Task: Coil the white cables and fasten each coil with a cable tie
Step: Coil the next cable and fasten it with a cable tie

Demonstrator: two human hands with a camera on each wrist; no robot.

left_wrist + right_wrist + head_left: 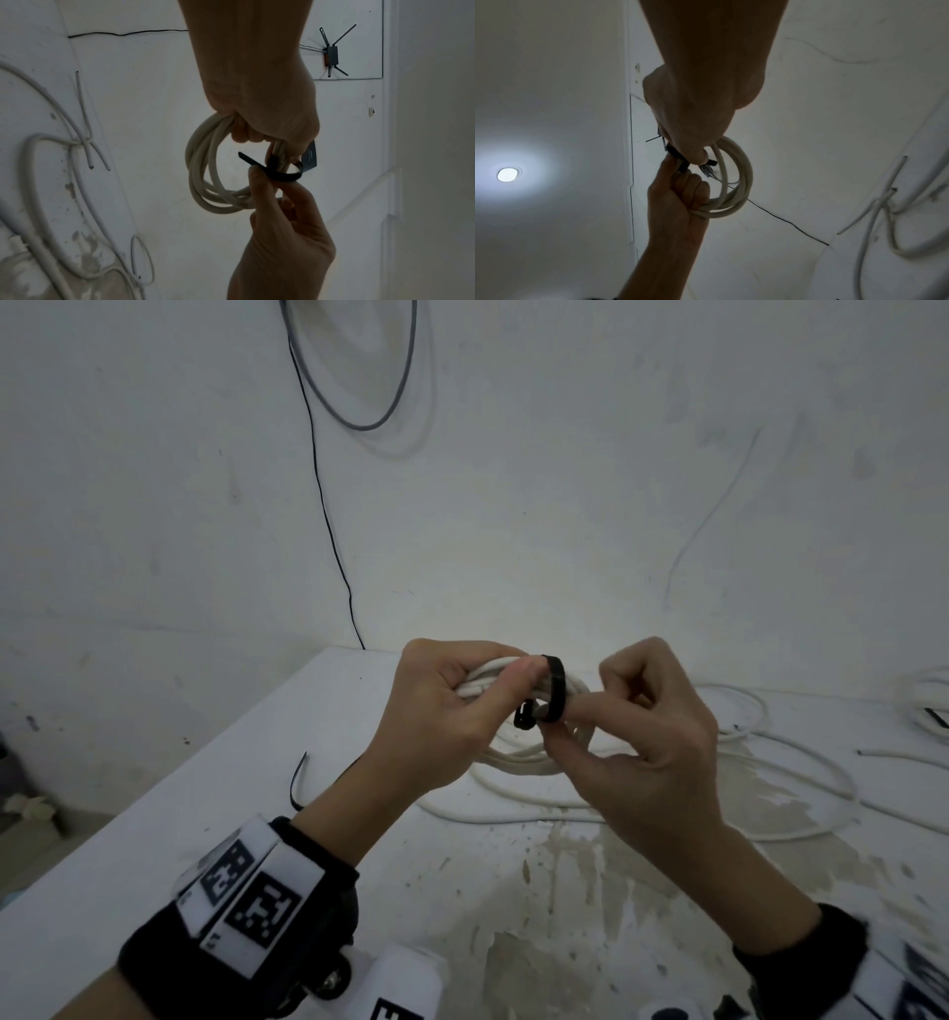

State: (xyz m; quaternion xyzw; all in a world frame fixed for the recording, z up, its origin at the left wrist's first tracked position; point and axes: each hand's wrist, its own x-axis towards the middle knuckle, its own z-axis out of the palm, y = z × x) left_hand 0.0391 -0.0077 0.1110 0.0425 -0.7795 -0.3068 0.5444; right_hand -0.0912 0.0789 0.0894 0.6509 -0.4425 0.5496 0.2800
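Table (128, 839), white and paint-stained below scuffed wall (565, 480); left hand (441, 711) grips coil (518, 765), right hand (652, 737) pinches cable tie (554, 690)

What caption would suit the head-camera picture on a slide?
Left hand grips a coil of white cable above the table while the right hand pinches a black cable tie wrapped round it.

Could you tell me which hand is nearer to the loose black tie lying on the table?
Left. The left hand grips the coil just right of and above the loose black tie; the right hand is farther right, beyond it.
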